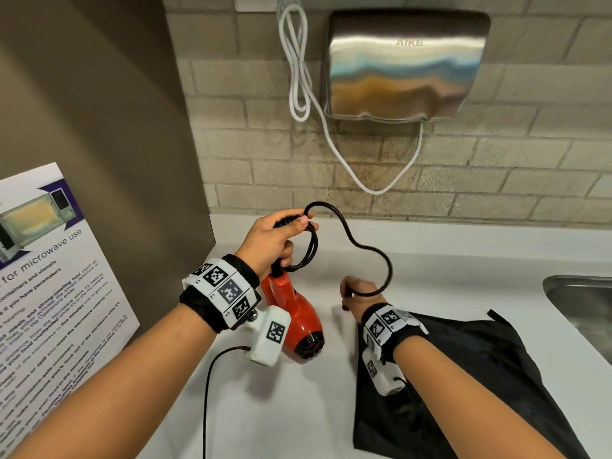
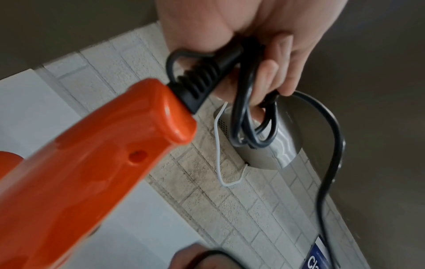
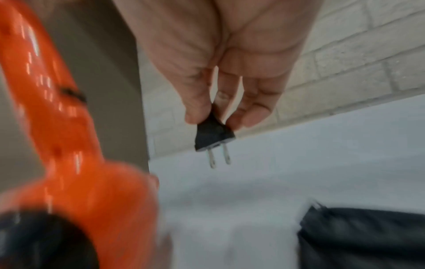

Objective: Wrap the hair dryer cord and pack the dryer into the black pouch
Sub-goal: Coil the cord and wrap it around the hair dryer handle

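Observation:
An orange hair dryer [image 1: 291, 313] hangs nozzle-down above the white counter, its handle [image 2: 96, 163] pointing up. My left hand [image 1: 281, 233] grips the black cord's strain relief [image 2: 202, 80] together with a few coiled loops [image 2: 250, 116] of cord. The loose cord [image 1: 367, 250] arcs over to my right hand [image 1: 356, 289], which pinches the black two-prong plug [image 3: 212, 136] between thumb and fingers, prongs down. The black pouch [image 1: 480, 376] lies flat on the counter under my right forearm.
A steel hand dryer [image 1: 404, 64] with a white cable [image 1: 298, 77] hangs on the brick wall behind. A sink [image 1: 586, 309] sits at the right edge. A microwave notice sheet [image 1: 49, 286] leans at the left beside a brown panel. A thin black wire [image 1: 207, 392] trails from my left wrist camera.

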`<act>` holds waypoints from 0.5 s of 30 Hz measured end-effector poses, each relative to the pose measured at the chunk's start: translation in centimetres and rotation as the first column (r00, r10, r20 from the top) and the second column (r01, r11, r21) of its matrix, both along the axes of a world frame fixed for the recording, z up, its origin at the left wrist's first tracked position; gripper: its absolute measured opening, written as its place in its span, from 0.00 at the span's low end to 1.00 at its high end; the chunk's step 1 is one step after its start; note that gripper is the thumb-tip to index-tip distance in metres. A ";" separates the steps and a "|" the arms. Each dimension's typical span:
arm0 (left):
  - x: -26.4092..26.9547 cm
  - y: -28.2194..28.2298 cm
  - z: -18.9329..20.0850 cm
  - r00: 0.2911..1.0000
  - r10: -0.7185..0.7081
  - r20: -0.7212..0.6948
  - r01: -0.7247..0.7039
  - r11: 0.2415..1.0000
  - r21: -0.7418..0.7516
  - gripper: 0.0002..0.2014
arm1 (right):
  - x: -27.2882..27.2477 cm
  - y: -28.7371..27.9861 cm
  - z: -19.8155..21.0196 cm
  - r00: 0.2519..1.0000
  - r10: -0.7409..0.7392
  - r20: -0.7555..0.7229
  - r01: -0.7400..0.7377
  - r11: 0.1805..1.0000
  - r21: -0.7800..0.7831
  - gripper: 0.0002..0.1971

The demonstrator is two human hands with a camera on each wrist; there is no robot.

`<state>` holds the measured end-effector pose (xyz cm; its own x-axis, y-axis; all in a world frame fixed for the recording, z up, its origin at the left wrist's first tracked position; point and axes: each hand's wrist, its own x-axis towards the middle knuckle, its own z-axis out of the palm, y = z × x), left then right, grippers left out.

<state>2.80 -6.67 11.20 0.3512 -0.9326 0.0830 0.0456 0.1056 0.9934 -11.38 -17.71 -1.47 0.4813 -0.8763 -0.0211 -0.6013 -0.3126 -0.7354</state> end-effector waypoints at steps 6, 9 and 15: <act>-0.3 -0.8 -0.2 0.995 0.074 -0.061 -0.075 0.997 -0.017 0.07 | -0.1 1.7 8.7 0.756 -0.051 0.653 0.075 0.997 -0.009 0.16; -0.6 -1.0 0.0 0.992 0.101 -0.079 -0.100 0.995 0.008 0.09 | 0.1 3.2 11.1 0.612 0.041 0.790 0.002 0.999 -0.053 0.17; -0.5 -0.8 0.1 0.987 0.120 -0.104 -0.119 0.993 0.017 0.07 | 0.3 5.1 11.4 0.617 0.193 0.763 -0.022 0.973 -0.228 0.12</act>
<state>2.27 -7.48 11.30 0.4668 -0.8839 0.0302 0.1374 0.1063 0.9848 -11.04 -12.65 9.97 0.3332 -0.7626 0.5545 0.2139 -0.5116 -0.8322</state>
